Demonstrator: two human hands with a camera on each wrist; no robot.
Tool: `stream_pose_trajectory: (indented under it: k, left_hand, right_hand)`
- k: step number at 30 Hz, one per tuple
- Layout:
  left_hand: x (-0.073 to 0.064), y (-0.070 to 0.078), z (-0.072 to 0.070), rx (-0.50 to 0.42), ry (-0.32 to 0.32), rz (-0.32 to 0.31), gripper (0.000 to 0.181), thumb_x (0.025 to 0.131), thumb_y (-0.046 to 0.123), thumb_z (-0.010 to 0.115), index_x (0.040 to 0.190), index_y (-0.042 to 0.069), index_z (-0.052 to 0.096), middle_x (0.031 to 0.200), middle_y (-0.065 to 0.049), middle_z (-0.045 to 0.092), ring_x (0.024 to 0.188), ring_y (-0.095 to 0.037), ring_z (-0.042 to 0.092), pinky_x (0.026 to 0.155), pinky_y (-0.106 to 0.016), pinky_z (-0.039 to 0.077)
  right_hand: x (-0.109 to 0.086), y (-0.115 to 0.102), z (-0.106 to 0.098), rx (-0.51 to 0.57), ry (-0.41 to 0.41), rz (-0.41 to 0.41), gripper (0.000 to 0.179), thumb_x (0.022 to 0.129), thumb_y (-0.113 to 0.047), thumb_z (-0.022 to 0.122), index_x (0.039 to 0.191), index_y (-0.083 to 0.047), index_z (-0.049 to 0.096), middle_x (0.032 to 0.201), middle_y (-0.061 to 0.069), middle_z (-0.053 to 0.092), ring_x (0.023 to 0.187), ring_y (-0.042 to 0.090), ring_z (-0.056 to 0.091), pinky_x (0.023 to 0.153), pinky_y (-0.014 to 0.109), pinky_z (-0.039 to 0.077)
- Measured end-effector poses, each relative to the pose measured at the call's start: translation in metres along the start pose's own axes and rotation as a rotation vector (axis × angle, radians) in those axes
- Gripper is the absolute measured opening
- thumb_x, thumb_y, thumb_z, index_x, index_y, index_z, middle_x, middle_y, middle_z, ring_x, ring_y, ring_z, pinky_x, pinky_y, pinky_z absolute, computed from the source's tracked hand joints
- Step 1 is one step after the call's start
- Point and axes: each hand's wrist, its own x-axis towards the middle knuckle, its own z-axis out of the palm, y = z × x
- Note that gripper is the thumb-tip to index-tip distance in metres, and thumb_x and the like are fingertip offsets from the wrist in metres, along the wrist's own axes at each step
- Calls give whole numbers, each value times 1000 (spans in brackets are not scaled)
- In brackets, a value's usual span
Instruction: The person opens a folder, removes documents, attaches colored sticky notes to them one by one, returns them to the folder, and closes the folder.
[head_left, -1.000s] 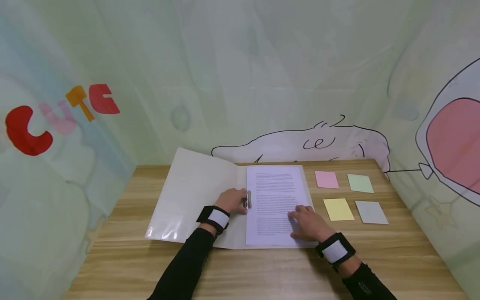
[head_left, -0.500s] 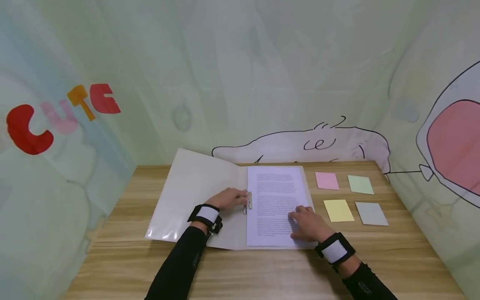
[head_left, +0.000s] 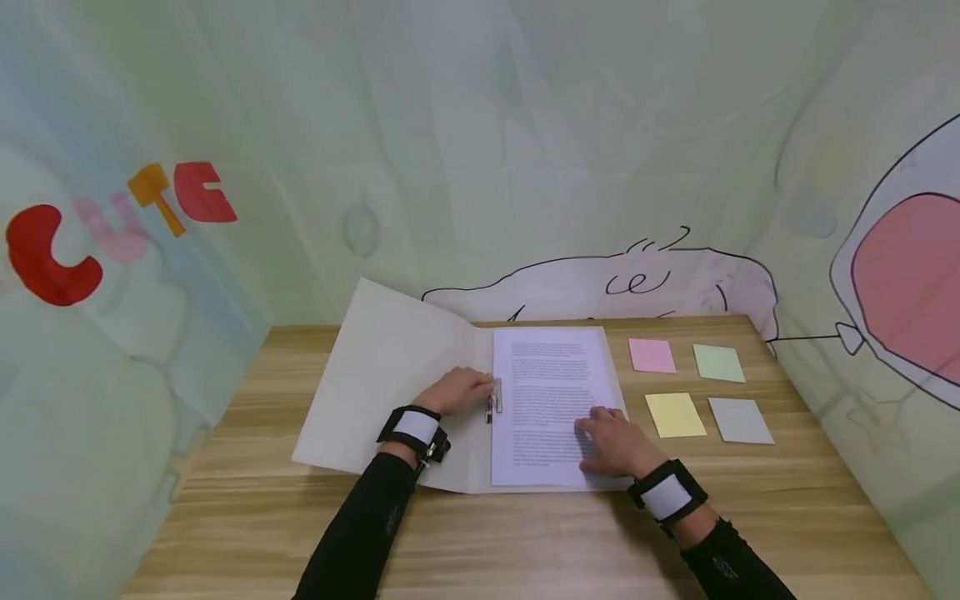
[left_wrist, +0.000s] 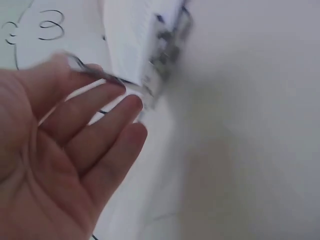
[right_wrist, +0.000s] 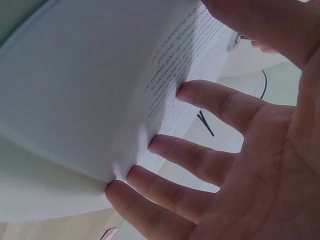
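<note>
A white folder [head_left: 397, 350] lies spread on the wooden table, its left cover slightly raised. Printed sheets [head_left: 551, 367] rest on its right half, with a metal clip [head_left: 498, 396] at their left edge. At this clip is my left hand [head_left: 453, 392]; the left wrist view has its thumb and index finger pinching a thin metal lever [left_wrist: 117, 81] that sticks out from the clip. My right hand [head_left: 621, 446] presses its fingertips on the lower right of the sheets. In the right wrist view its fingers [right_wrist: 200, 157] are spread and slightly bent against the paper.
To the folder's right lie a pink sticky note [head_left: 652, 356], a green one [head_left: 718, 363], a yellow one [head_left: 676, 415] and a grey-blue one [head_left: 740, 420]. The wooden table [head_left: 525, 542] meets a printed cloth backdrop [head_left: 450, 167] behind and at both sides.
My left hand has shifted from beside the clip to its upper end, with the fingers now on the lever. The folder's left cover has risen a little. My right hand has stayed put.
</note>
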Motion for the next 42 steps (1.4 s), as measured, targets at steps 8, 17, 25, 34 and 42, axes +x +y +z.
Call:
stream_pose_trajectory:
  k: [8, 17, 25, 34, 42]
  left_hand:
    - [14, 23, 2, 135, 204, -94, 20, 98, 12, 51, 103, 5, 70, 85, -4, 65, 70, -18, 50, 64, -29, 40]
    - [33, 32, 4, 266, 317, -195, 15, 95, 4, 53, 94, 1, 68, 81, -10, 67, 62, -18, 56, 55, -30, 43]
    - [49, 26, 10, 178, 439, -280, 15, 94, 6, 56, 92, 2, 71, 87, -11, 69, 74, -25, 66, 60, -35, 52]
    - [54, 25, 15, 86, 428, -309, 17, 92, 0, 54, 103, 1, 68, 95, -12, 69, 77, -24, 64, 64, -35, 51]
    - [60, 21, 23, 74, 432, -315, 20, 92, -2, 55, 108, 0, 66, 98, -14, 68, 71, -20, 60, 62, -33, 48]
  right_hand:
    - [-1, 2, -1, -10, 5, -5, 54, 75, -32, 79, 119, -8, 62, 123, 21, 51, 111, 43, 48, 87, 55, 44]
    - [-2, 0, -3, 18, -1, 2, 53, 74, -31, 80, 119, -8, 62, 124, 22, 51, 113, 44, 47, 90, 55, 43]
    - [-1, 3, 3, 10, 26, -7, 54, 75, -30, 79, 120, -6, 62, 127, 24, 49, 116, 45, 45, 90, 55, 43]
    - [-2, 6, 5, 10, 27, -4, 55, 74, -32, 79, 120, -7, 62, 126, 22, 50, 115, 44, 45, 90, 54, 43]
    - [-1, 6, 4, 3, 32, -9, 55, 74, -32, 79, 121, -7, 62, 126, 22, 50, 116, 44, 45, 89, 54, 43]
